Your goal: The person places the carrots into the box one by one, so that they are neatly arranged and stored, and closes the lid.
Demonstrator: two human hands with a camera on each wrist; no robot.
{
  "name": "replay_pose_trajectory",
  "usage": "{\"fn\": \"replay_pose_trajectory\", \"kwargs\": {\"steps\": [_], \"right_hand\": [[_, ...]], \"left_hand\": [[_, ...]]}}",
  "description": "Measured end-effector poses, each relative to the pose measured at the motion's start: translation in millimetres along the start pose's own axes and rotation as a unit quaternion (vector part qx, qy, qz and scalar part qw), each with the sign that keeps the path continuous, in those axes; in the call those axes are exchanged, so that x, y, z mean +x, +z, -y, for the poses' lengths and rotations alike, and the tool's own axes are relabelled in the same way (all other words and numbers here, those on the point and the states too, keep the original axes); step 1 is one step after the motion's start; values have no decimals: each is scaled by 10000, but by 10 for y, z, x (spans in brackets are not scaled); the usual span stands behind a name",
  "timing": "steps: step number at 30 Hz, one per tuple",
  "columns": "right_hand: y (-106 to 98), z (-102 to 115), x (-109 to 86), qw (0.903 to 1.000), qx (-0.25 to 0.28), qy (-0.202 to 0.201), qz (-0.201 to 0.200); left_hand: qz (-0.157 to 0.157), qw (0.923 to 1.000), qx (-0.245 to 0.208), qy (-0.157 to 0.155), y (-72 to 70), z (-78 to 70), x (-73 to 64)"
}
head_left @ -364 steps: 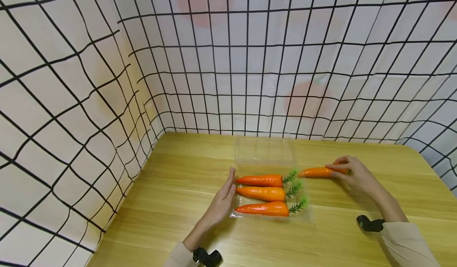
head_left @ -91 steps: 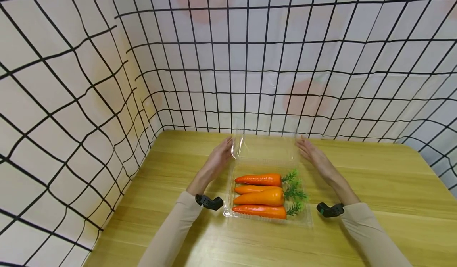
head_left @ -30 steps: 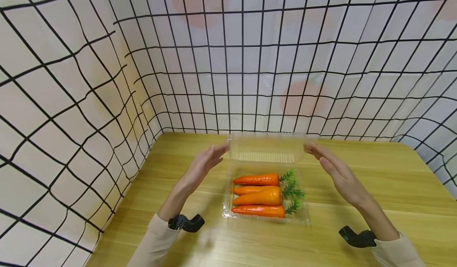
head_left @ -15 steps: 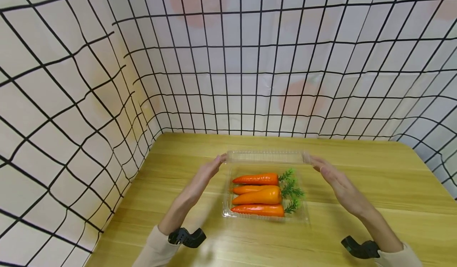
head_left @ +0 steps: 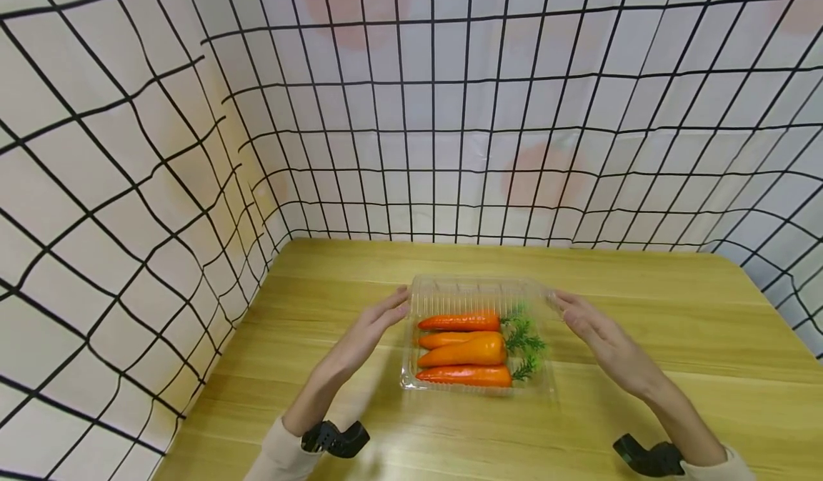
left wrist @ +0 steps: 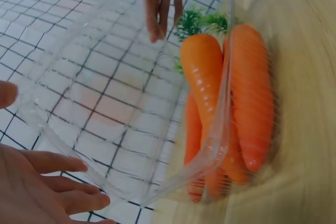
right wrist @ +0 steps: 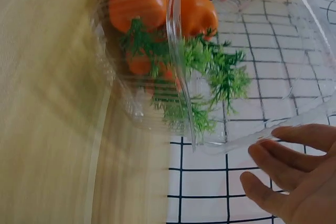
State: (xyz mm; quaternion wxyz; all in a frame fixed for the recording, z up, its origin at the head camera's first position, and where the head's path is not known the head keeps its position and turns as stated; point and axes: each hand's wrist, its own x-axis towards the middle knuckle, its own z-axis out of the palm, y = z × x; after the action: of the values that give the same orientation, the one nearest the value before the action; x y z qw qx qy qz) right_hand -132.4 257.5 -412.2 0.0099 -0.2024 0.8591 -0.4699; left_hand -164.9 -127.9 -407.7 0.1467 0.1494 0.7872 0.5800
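Note:
Several orange carrots (head_left: 472,353) with green leafy tops (head_left: 524,341) lie side by side in a clear plastic clamshell box (head_left: 406,375), one resting partly over another. Its hinged lid (head_left: 450,286) is partly lowered, slanting above the back of the box. My left hand (head_left: 360,338) is at the lid's left side, fingertips touching or close to its edge. At the lid's right side, my right hand (head_left: 607,345) has its fingertips against the edge. In both wrist views the fingers of the left hand (left wrist: 47,187) and right hand (right wrist: 299,177) are extended, not wrapped round the lid.
The box stands on a wooden table (head_left: 489,438). A white wall covering with a black grid (head_left: 482,109) rises behind the table and along its left side. A black wrist camera (head_left: 336,439) sits on each arm.
Earlier, my right hand held the last carrot beside the box; it now lies inside with the others. The lid has swung from leaning back to slanting forward over the carrots, both hands moving with it.

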Motion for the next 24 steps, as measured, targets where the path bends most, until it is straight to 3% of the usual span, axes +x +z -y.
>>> {"fn": "replay_pose_trajectory", "kwargs": {"steps": [5,15,24], "right_hand": [[36,-7,-18,9997,-168,171,-52],[159,-109,-38,9994,-289,5,-170],[229,-192,-49,9999,-45,11,-159]], "left_hand": [[180,9998,-22,-25,4,53,-33],[306,9995,-5,-72,27,186,-44],[448,9990,-17,52,49,325,-10]]}}
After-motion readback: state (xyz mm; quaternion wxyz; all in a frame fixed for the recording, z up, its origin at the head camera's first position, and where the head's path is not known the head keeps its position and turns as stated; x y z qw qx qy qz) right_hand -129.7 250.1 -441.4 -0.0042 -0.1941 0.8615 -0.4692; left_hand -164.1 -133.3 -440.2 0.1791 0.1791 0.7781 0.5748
